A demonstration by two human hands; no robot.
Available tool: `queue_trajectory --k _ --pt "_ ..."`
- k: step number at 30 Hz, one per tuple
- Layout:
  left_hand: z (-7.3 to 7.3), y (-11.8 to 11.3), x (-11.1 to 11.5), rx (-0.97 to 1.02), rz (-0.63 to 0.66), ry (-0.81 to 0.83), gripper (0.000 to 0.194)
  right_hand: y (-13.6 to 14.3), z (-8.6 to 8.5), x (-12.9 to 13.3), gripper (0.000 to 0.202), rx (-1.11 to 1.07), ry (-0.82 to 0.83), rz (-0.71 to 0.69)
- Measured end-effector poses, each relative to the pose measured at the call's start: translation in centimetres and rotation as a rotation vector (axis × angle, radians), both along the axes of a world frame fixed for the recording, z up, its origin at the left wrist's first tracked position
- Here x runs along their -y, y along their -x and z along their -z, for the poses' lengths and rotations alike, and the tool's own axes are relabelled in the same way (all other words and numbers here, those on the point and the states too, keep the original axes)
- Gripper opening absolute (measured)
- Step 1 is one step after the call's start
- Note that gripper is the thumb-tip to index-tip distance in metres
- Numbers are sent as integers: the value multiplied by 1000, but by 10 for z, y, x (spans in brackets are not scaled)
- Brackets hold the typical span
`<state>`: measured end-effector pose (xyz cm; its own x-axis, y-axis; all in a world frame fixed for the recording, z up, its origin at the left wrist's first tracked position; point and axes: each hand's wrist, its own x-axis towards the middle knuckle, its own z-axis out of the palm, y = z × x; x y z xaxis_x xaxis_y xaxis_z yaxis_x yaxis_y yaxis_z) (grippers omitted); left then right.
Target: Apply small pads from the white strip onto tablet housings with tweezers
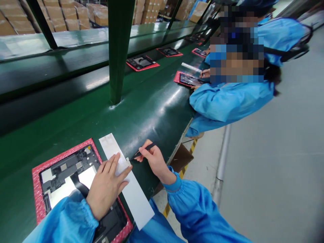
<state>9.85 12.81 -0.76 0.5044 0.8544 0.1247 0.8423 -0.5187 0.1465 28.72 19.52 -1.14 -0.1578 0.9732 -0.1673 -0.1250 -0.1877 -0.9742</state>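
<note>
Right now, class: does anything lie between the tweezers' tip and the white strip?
Nothing visible does. The right hand holds the black tweezers, tip at the white strip's edge, beside the left hand's fingertips pressing the strip down.

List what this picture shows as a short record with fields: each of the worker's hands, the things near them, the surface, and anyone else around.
left hand: left hand lies flat, pressing on the white strip
right hand: right hand pinches black tweezers, tip at a small tab by the strip's edge
beside the strip: opened tablet in a red tray, to its left
surface: green conveyor belt
further along: more red trays
nearby: co-worker in a blue coat, bent over another tray
</note>
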Motion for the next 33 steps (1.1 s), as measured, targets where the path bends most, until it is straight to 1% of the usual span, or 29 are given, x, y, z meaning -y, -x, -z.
queue_trajectory --k 3,5,7,8,10,12,14,16,18,33 --pt "-10 14 0 52 -5 -14 44 0 -4 11 34 -80 32 31" --pt "-20 32 5 99 -69 -43 41 3 -9 25 34 -55 43 30" --pt "-29 51 17 156 -150 -52 33 9 -14 40 34 7 65 -3" --pt "-31 59 26 185 -168 -46 30 13 -16 47 33 39 80 -32" --pt "-29 68 44 220 -151 -20 26 21 -17 58 30 100 98 -102" --pt "-21 70 59 216 -116 -18 25 30 -14 65 25 173 83 -158" --pt "-11 68 69 194 -111 -39 26 35 -10 69 20 246 50 -186" --pt "-3 65 73 181 -107 -55 26 38 -5 70 19 283 23 -191" --pt "1 64 73 177 -95 -54 26 38 -3 70 19 296 2 -186" --pt "0 64 72 215 -101 -22 24 40 -5 69 17 352 -26 -215"
